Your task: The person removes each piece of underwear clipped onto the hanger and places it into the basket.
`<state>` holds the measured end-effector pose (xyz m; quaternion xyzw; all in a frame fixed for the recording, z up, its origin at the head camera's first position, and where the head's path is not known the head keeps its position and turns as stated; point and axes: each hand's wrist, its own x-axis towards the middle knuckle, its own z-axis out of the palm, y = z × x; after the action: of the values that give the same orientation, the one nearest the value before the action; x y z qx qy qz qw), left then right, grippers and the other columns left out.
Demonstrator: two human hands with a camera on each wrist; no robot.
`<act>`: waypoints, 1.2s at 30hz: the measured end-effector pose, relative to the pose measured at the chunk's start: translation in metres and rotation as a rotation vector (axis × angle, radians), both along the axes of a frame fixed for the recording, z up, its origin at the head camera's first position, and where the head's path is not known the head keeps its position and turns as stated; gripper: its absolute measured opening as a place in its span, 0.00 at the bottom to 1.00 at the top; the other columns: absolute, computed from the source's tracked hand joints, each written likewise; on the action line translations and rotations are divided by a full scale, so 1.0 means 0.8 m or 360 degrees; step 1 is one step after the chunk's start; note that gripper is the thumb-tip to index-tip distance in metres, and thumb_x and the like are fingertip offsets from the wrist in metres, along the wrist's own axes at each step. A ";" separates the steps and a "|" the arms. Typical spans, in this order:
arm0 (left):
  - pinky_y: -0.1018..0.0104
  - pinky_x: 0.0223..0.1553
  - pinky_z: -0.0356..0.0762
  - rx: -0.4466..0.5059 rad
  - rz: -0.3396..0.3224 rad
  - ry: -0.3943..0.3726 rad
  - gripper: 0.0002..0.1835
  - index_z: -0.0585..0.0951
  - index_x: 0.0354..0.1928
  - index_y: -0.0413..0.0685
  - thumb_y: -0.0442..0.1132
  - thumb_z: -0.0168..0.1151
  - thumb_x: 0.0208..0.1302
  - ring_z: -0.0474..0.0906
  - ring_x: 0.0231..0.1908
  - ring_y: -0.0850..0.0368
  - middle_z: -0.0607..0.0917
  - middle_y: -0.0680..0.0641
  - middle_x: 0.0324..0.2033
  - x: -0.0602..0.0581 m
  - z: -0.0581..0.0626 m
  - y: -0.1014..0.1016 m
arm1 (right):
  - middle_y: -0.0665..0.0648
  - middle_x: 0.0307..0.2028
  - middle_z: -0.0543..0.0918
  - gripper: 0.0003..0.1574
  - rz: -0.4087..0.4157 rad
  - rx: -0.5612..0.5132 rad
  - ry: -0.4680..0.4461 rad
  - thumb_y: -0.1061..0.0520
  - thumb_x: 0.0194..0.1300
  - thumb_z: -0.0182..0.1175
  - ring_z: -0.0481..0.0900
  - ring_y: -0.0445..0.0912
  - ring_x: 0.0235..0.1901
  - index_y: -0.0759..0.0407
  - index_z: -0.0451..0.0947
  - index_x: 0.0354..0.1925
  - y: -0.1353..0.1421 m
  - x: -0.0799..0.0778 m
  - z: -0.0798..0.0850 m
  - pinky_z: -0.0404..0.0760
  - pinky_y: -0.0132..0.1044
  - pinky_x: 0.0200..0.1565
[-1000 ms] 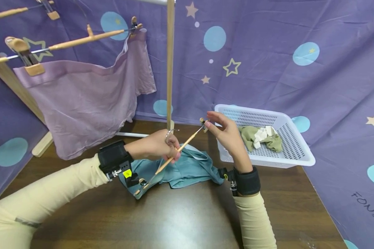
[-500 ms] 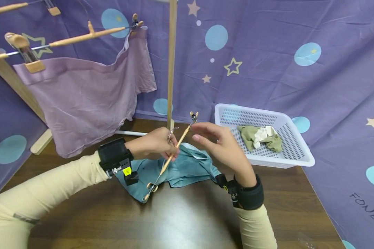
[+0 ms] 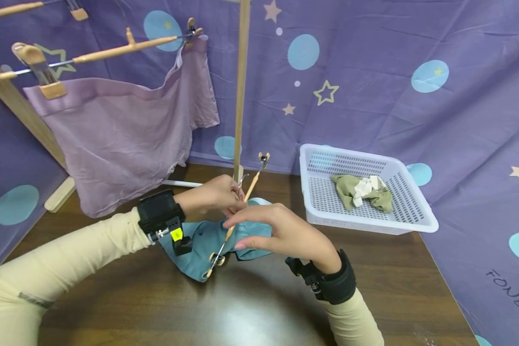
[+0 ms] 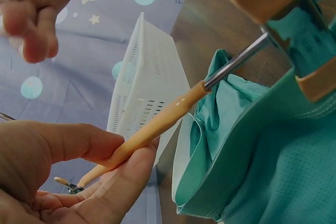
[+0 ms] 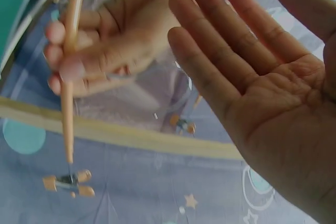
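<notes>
My left hand pinches the wooden bar of a clip hanger between thumb and fingers. One clip at the hanger's near end grips the waistband of a teal garment, most of which lies on the table. The other clip stands at the far end with no cloth in it. My right hand hovers over the bar and the garment, fingers extended and holding nothing. In the right wrist view its palm faces the camera, apart from the left hand.
A white plastic basket holding an olive and white cloth stands at the back right. Mauve shorts hang from another clip hanger on the left. A wooden post rises behind my left hand.
My right hand has left the far clip and moved left and toward me, over the bar. The hanger has turned steeper in my left hand, its far end swinging left.
</notes>
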<state>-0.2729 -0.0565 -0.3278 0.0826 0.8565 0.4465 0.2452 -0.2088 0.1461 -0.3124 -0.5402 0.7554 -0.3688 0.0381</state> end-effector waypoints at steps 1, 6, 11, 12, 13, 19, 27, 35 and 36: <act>0.63 0.35 0.89 -0.0006 -0.0004 -0.0005 0.05 0.82 0.35 0.35 0.33 0.65 0.64 0.86 0.25 0.60 0.87 0.47 0.27 0.000 0.000 0.000 | 0.52 0.53 0.88 0.24 0.0016 0.0024 0.0015 0.56 0.64 0.71 0.83 0.39 0.53 0.59 0.82 0.57 -0.003 0.001 -0.002 0.81 0.31 0.57; 0.62 0.36 0.89 0.0009 -0.0028 -0.0027 0.03 0.82 0.32 0.38 0.31 0.67 0.61 0.85 0.23 0.61 0.86 0.50 0.23 0.000 0.003 -0.001 | 0.51 0.54 0.87 0.28 0.0108 0.0147 0.0051 0.53 0.61 0.73 0.83 0.40 0.53 0.58 0.82 0.58 -0.016 0.003 -0.008 0.80 0.29 0.57; 0.64 0.34 0.89 0.0063 -0.0054 -0.0052 0.04 0.81 0.32 0.37 0.30 0.67 0.61 0.85 0.23 0.62 0.88 0.50 0.22 -0.002 0.005 -0.002 | 0.51 0.57 0.86 0.32 0.0176 0.0260 0.0078 0.52 0.58 0.74 0.81 0.40 0.59 0.58 0.81 0.60 -0.027 0.005 -0.013 0.75 0.25 0.62; 0.65 0.34 0.88 0.0076 -0.0053 -0.0063 0.04 0.81 0.33 0.37 0.30 0.67 0.62 0.85 0.23 0.61 0.88 0.50 0.22 -0.003 0.005 -0.002 | 0.51 0.58 0.86 0.33 0.0189 0.0273 0.0089 0.52 0.58 0.74 0.80 0.39 0.60 0.58 0.80 0.61 -0.030 0.005 -0.014 0.75 0.25 0.63; 0.66 0.33 0.88 0.0094 -0.0051 -0.0079 0.04 0.80 0.34 0.36 0.30 0.67 0.62 0.86 0.24 0.61 0.88 0.49 0.22 -0.003 0.005 -0.002 | 0.51 0.58 0.86 0.33 0.0202 0.0281 0.0102 0.52 0.58 0.74 0.80 0.40 0.61 0.59 0.80 0.61 -0.033 0.005 -0.016 0.74 0.25 0.63; 0.67 0.33 0.88 0.0138 -0.0063 -0.0127 0.05 0.79 0.37 0.35 0.29 0.66 0.64 0.87 0.25 0.60 0.88 0.48 0.23 -0.004 0.007 -0.002 | 0.54 0.60 0.84 0.31 0.0227 0.0305 0.0051 0.57 0.60 0.72 0.79 0.44 0.64 0.60 0.79 0.62 -0.043 0.009 -0.024 0.72 0.27 0.67; 0.66 0.35 0.88 0.0123 -0.0087 -0.0148 0.05 0.79 0.37 0.35 0.30 0.66 0.65 0.87 0.25 0.61 0.88 0.49 0.22 -0.004 0.011 -0.002 | 0.53 0.56 0.86 0.26 0.0201 0.0359 0.0055 0.60 0.63 0.70 0.81 0.43 0.59 0.58 0.81 0.60 -0.049 0.012 -0.030 0.74 0.27 0.64; 0.65 0.36 0.89 0.0132 -0.0126 -0.0206 0.05 0.80 0.36 0.35 0.31 0.66 0.66 0.88 0.26 0.60 0.89 0.47 0.23 -0.009 0.013 -0.007 | 0.52 0.52 0.87 0.21 0.0214 0.0333 0.0128 0.61 0.65 0.69 0.82 0.41 0.54 0.58 0.83 0.57 -0.052 0.014 -0.032 0.76 0.26 0.61; 0.65 0.37 0.89 0.0130 -0.0136 -0.0205 0.05 0.80 0.36 0.35 0.32 0.66 0.66 0.88 0.27 0.59 0.89 0.47 0.24 -0.010 0.013 -0.008 | 0.52 0.52 0.87 0.21 0.0212 0.0332 0.0130 0.61 0.65 0.68 0.82 0.41 0.54 0.58 0.83 0.57 -0.052 0.014 -0.032 0.76 0.26 0.61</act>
<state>-0.2807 -0.0626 -0.3170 0.1002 0.8157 0.4747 0.3151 -0.1979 0.1046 -0.3382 -0.5969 0.7530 -0.2627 0.0877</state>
